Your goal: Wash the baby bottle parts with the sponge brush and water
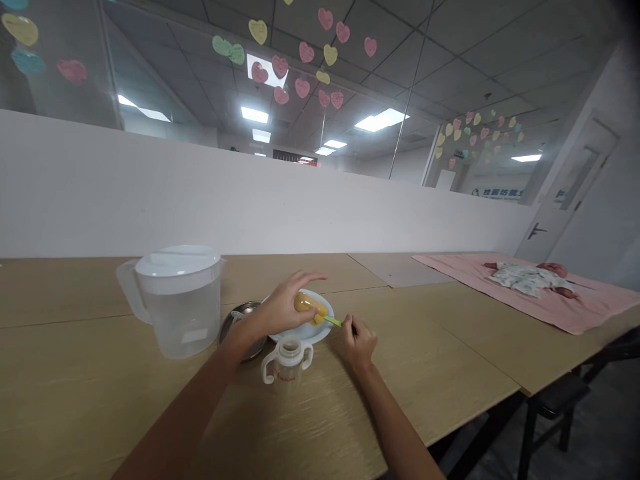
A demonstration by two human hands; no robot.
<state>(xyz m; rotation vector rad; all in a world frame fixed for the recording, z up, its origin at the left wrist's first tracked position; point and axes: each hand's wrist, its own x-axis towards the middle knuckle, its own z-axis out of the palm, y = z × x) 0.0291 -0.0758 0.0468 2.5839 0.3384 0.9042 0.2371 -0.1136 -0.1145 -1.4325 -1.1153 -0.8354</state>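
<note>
- Spanning the white plate (320,333), the left hand (283,308) arches around a yellow item (306,302), the thumb laid against it; whether the hidden fingers clasp the piece cannot be told.
- The yellow item lies within the plate's outline; contact with the plate's surface cannot be made out.
- Right of the plate, the right hand (359,341) is wrapped around a slim green tool (333,321), whose exposed length points leftward to the yellow item.
- In front of the plate stands an upright two-handled cup (289,367), mouth upward, with red marking on its side.
- Just left of the plate sits a metal dish (256,348), partly hidden by the left forearm.
- Farther left of the plate stands a translucent pitcher (185,313), with a white lid and a pale label low on its side.
- Well to the right of the plate, a pink cloth (560,317) bears a doll-like figure (520,277) in patterned clothing.
- Beneath the plate extends the wooden table (400,373); behind it rises a white wall (275,213).
</note>
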